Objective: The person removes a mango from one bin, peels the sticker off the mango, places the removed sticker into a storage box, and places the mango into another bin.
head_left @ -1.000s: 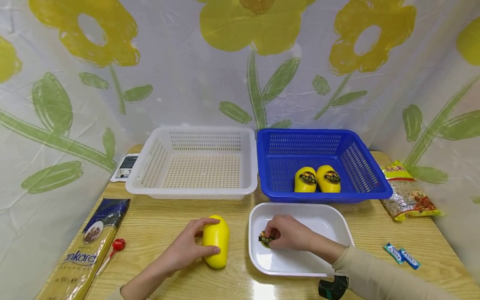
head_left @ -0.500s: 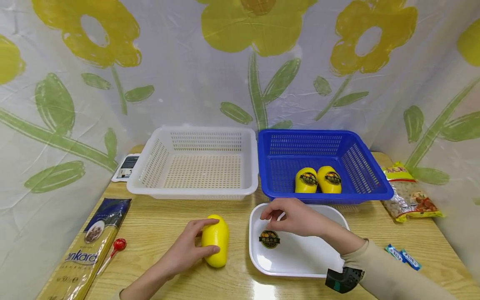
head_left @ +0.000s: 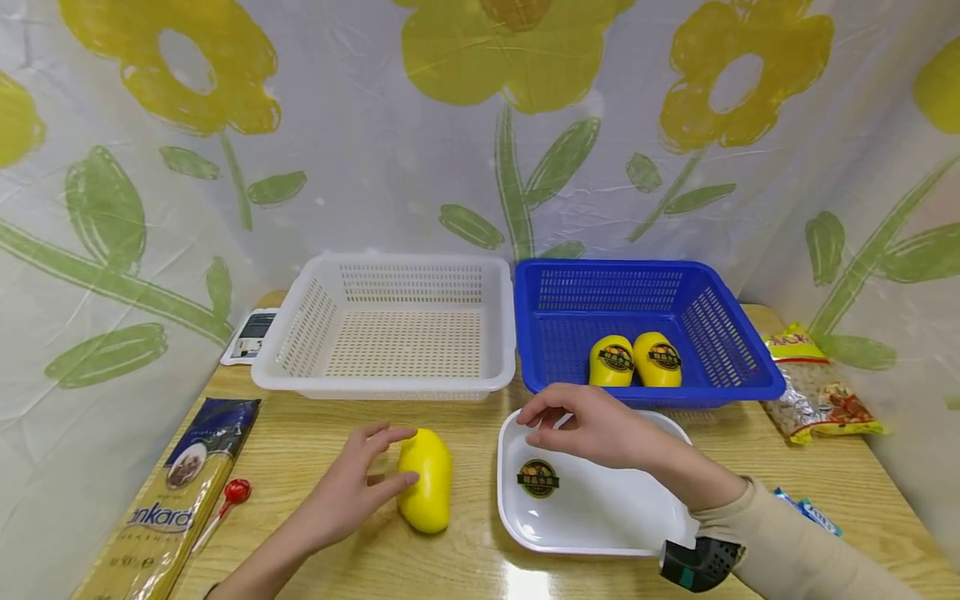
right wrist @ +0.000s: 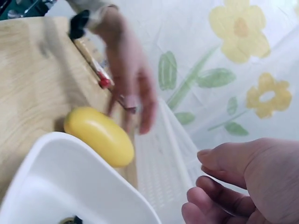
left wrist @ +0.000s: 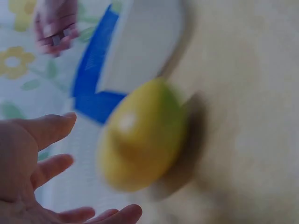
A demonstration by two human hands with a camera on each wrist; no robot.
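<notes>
A plain yellow mango (head_left: 425, 481) lies on the table in front of the white basket. Just left of it is my left hand (head_left: 348, 492), fingers spread; the left wrist view shows a gap between this hand and the mango (left wrist: 142, 135). My right hand (head_left: 600, 425), fingers loosely bent, hovers over the back of a white tray (head_left: 615, 521). Nothing shows between its thumb and fingers in the right wrist view. A black and gold label (head_left: 537, 479) lies in the tray's left part.
Behind stand a white basket (head_left: 405, 342) and a blue basket (head_left: 547, 333) holding two labelled mangoes (head_left: 657, 360). At left lie a spaghetti pack (head_left: 168, 508) and a red lollipop (head_left: 237, 490). A food bag (head_left: 817, 387) and small blue-white packets (head_left: 819, 517) are at right.
My right hand has risen off the label and moved towards the back of the tray, leaving the label there. My left hand has let go of the mango and drawn slightly left.
</notes>
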